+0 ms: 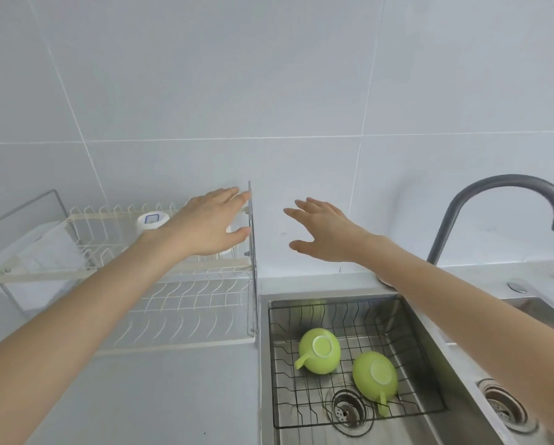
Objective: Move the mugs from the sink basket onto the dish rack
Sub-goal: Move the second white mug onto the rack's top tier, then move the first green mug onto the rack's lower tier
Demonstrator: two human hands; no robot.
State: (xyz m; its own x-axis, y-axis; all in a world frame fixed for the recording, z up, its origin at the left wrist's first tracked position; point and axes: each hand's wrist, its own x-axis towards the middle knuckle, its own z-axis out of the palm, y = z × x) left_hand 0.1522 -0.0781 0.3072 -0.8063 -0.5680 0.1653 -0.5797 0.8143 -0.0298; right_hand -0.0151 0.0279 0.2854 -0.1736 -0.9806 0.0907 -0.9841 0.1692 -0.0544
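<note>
Two glossy lime-green ceramic mugs, near mug and far mug, lie upside down in the black wire sink basket, handles pointing toward the viewer. Both lie below and nearer than the raised hands; the right hand, spread and empty, is closer than the left hand, spread over the cream wire dish rack

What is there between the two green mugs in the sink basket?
In the head view, only bare black wire of the sink basket lies between the left green ceramic mug and the right green ceramic mug; they do not touch.
</note>
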